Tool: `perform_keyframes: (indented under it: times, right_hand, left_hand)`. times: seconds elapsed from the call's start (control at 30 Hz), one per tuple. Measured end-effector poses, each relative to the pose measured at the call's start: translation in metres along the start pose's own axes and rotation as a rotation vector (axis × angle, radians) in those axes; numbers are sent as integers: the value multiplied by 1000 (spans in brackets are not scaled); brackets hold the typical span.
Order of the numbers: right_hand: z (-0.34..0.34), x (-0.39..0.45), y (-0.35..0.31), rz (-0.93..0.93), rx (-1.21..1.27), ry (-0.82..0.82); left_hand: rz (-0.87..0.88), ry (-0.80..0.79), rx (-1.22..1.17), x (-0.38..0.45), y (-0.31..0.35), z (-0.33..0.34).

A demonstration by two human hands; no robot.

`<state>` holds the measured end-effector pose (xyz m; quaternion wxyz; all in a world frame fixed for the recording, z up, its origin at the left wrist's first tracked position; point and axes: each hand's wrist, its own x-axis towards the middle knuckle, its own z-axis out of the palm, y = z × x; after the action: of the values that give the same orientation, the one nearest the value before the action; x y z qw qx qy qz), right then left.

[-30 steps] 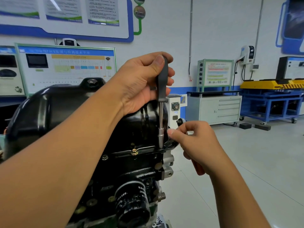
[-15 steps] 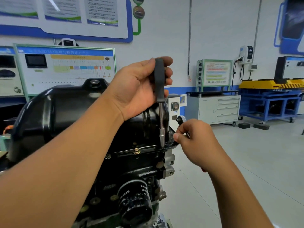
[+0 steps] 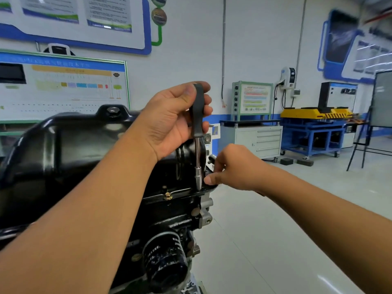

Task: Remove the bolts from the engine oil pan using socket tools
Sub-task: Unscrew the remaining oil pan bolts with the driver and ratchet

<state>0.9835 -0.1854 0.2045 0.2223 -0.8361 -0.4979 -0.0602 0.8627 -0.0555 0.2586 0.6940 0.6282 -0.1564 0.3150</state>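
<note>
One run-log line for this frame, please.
left hand: grips black-handled socket driver upright | socket on black oil pan flange | right hand: thumb at socket | brass-coloured flange bolt: still in

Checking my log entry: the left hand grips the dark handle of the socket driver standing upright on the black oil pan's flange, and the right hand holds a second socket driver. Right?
Not quite. In the head view the right hand holds no second driver; its fingers sit at the flange beside the silver socket. The left hand does grip the dark-handled socket driver, upright on the black oil pan.
</note>
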Motion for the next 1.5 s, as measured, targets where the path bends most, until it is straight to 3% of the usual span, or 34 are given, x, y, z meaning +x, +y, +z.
perform_keyframes:
  times: [0.2,0.5,0.6,0.7,0.9,1.0,1.13,1.5]
  right_hand:
    - [10,3,-2,65,129,39]
    - [1,-5,14,-39,365,-80]
    - [5,-3,11,-33,128,34]
    - [7,2,4,-57,-63,37]
    - [0,3,3,-9,154,-90]
    - [-1,2,5,37,256,-57]
    - [2,4,2,22,-51,63]
    - [-9,5,5,-98,-45,-33]
  left_hand:
    - [-48,66,35,3,2,4]
    - [-74,80,-13,2,3,5]
    - [-77,70,-30,3,2,4]
    - [-78,63,-35,2,2,4]
    - [-75,51,-28,1,3,4]
    - [-67,30,-22,1,2,3]
    - [-59,3,1,2,2,2]
    - [-61,14,-16,1,2,3]
